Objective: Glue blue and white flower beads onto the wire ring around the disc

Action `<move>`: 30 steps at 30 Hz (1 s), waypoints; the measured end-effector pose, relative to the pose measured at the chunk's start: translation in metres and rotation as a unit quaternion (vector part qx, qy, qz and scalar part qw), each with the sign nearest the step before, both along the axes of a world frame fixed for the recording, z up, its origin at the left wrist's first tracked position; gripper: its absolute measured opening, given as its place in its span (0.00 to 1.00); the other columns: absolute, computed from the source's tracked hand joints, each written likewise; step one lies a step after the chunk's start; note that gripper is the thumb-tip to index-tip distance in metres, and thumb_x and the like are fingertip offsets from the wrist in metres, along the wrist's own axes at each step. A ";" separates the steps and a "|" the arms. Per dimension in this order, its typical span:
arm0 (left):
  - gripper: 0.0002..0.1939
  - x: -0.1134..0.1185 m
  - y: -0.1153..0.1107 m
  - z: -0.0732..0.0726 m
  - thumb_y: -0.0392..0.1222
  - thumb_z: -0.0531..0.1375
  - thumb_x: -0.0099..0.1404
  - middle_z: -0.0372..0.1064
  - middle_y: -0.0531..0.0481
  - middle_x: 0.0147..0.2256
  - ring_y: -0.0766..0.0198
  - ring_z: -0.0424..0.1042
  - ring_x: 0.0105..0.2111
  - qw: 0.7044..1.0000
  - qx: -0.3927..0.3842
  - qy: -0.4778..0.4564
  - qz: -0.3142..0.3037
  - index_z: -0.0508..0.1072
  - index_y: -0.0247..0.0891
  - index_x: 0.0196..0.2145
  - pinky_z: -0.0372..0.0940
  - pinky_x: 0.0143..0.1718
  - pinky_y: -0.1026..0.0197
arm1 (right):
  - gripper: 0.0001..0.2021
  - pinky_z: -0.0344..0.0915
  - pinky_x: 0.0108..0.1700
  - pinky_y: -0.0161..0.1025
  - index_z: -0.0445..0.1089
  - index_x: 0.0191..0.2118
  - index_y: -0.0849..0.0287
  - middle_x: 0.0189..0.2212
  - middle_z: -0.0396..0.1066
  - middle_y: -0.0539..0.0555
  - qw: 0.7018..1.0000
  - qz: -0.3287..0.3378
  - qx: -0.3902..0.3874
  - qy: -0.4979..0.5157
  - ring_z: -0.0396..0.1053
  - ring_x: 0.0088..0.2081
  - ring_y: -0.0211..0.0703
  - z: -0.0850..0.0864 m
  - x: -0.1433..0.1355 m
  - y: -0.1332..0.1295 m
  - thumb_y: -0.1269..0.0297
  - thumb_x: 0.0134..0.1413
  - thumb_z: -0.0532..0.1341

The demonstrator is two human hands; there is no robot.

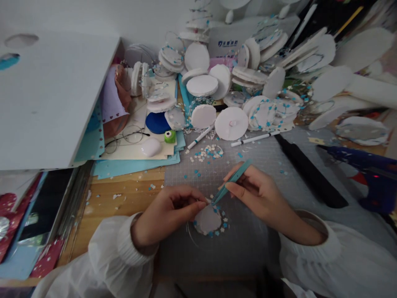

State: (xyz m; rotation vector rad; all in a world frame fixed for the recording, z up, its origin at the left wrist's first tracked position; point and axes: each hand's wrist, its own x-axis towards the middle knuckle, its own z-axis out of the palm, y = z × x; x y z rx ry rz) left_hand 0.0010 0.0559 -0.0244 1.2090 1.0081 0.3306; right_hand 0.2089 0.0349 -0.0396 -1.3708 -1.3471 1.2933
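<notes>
Sm white disc [208, 219], blue/white stars round edge, prob. flat

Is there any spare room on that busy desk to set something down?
The gray mat looks bare on the near side of the blue-and-white-edged disc. Between the right hand and black bar lie only small scraps. White discs crowd the back.

Both hands lean inward, nearly meeting; the left hand [173, 211] pinches thumb to finger, the right hand [252, 190] (wrist bent slightly) curls likewise.
</notes>
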 end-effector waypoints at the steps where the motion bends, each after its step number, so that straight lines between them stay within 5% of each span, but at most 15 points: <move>1: 0.10 0.000 0.000 0.000 0.42 0.60 0.60 0.70 0.49 0.26 0.69 0.63 0.24 1.000 0.002 -0.001 -0.002 0.76 0.31 0.33 0.57 0.24 0.68 | 0.08 0.66 0.28 0.33 0.65 0.34 0.58 0.27 0.69 0.51 1.000 0.004 -0.003 0.003 0.67 0.27 0.35 0.000 0.000 0.001 0.60 0.52 0.61; 21: 0.10 0.000 0.000 0.002 0.43 0.60 0.61 0.72 0.48 0.27 0.67 0.66 0.26 1.000 0.004 0.000 0.000 0.76 0.31 0.33 0.59 0.26 0.67 | 0.10 0.67 0.27 0.32 0.65 0.32 0.58 0.23 0.69 0.49 0.999 0.004 -0.032 0.022 0.66 0.23 0.33 0.003 0.003 0.006 0.57 0.52 0.62; 25: 0.11 0.000 0.001 0.000 0.43 0.60 0.60 0.73 0.48 0.27 0.67 0.67 0.26 1.000 0.009 0.004 0.003 0.76 0.31 0.33 0.60 0.26 0.67 | 0.08 0.68 0.28 0.34 0.67 0.35 0.56 0.26 0.70 0.49 0.996 -0.072 0.024 0.037 0.68 0.26 0.35 -0.003 0.007 0.009 0.59 0.53 0.61; 30: 0.12 0.000 0.002 -0.003 0.43 0.59 0.61 0.76 0.47 0.28 0.64 0.71 0.29 0.998 0.049 0.031 0.013 0.78 0.32 0.35 0.65 0.32 0.65 | 0.03 0.69 0.43 0.40 0.68 0.32 0.55 0.35 0.73 0.51 0.976 -0.173 0.133 -0.008 0.72 0.39 0.40 -0.002 0.016 0.018 0.65 0.51 0.63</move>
